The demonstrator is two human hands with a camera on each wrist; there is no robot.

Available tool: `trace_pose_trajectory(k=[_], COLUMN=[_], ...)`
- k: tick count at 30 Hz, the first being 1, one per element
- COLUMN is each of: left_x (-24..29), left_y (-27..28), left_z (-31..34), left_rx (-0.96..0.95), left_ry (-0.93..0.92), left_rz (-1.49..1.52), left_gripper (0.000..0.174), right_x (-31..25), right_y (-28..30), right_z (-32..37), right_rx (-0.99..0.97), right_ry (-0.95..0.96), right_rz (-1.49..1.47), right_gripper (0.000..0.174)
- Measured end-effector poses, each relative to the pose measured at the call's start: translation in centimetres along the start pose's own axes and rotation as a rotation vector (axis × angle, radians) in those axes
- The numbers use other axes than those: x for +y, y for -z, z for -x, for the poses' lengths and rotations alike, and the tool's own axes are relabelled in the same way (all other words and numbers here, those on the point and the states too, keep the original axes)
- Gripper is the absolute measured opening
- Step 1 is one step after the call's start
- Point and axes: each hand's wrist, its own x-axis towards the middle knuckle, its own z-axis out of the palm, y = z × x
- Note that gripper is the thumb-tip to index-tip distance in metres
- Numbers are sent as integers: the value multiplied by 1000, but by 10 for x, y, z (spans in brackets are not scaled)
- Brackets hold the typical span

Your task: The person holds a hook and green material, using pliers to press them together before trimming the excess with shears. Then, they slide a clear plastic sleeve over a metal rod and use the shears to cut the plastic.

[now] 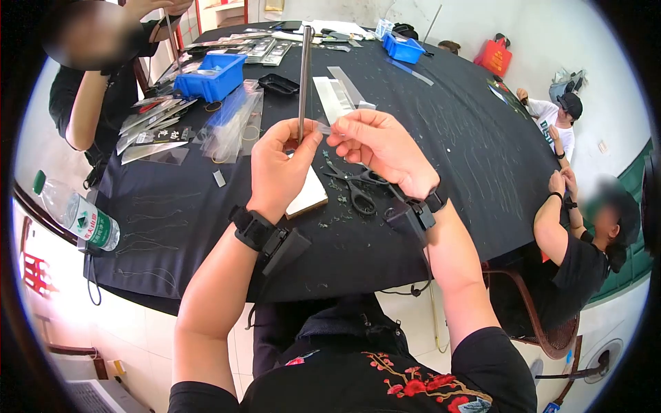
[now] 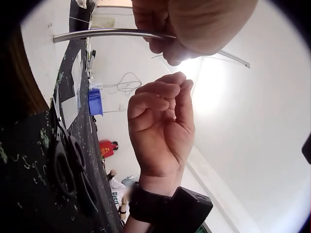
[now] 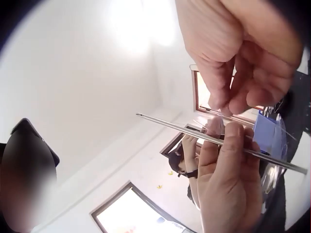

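A slim metal rod [image 1: 305, 76] stands upright from a white-topped block [image 1: 308, 195]. My left hand [image 1: 281, 164] grips the rod, which passes between thumb and fingers in the right wrist view. Just to the right, my right hand [image 1: 385, 148] pinches a small clear strip [image 1: 323, 129] that reaches across to the left fingertips. Its far end is partly hidden by the fingers. Black scissors [image 1: 357, 189] lie on the table under the right hand, among small green scraps [image 1: 335, 219]. White and clear strips [image 1: 333, 96] lie just beyond the hands.
On the black cloth [image 1: 454, 186] stand a blue bin [image 1: 213, 77] and a second blue bin [image 1: 403, 48]. Clear plastic sleeves [image 1: 231, 127], a black tray [image 1: 279, 84] and packets lie left. A water bottle [image 1: 77, 212] stands at the left edge. Other people sit around the table.
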Motion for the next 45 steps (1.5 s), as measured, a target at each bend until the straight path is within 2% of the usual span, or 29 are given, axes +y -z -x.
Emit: trace_pose_trajectory(k=[2, 5, 6, 8, 10, 12, 16, 23, 25, 32, 37, 39, 45], left_x=[3, 4, 3, 3, 3, 5, 4, 5, 5, 7, 4, 4, 6], left_y=[-2, -4, -3, -3, -4, -4, -3, -4, -4, -1, -2, -4, -2], left_z=[1, 2, 2, 2, 2, 2, 2, 3, 3, 3, 3, 3, 4], left_rx=[1, 3, 8, 4, -3, 6, 15, 12, 14, -60, -63, 10, -56], left_ry=[-28, -46, -38, -38, -40, -36, -51, -39, -40, -10, -24, -50, -32], left_rz=[47, 93, 86, 91, 99, 65, 77, 75, 78, 64, 63, 82, 58], left_gripper=[26, 35, 38, 38, 38, 37, 37, 35, 35, 40, 40, 36, 39], right_x=[5, 1, -5, -19, -39, -54, -63, -68, -72, -85, -87, -85, -87], right_y=[6, 11, 12, 11, 0, -14, -29, -37, -38, -45, -53, -55, -50], right_z=[-4, -7, -9, -13, -11, -10, -16, -22, -24, -26, -28, -28, -27], right_rx=[-27, 91, 91, 210, 244, 301, 262, 266, 273, 199, 218, 221, 260], right_ry=[25, 200, 202, 435, 490, 649, 774, 764, 692, 735, 872, 863, 818], right_rz=[-69, -207, -206, -143, -45, 204, 360, 470, 417, 318, 462, 482, 625], right_gripper=[15, 13, 13, 12, 14, 15, 18, 15, 17, 20, 19, 19, 22])
